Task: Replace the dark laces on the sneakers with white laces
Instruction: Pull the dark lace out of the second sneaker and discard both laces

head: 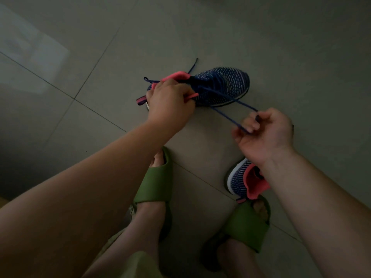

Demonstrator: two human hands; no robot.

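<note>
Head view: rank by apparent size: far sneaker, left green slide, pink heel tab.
1. Left green slide, though it is nearer the camera, so unsure against the sneaker.
2. Far sneaker.
3. Pink heel tab, clearly smallest.

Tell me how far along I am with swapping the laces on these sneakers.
Early days. Nothing looks finished: no white laces are in view. In hand: your left hand grips the far sneaker at its pink collar, while your right hand pinches a loop of its dark lace, which is loosened but partly threaded. Left: pull that lace out, deal with the near sneaker by your foot, whose lacing is hidden, then thread white laces.
</note>
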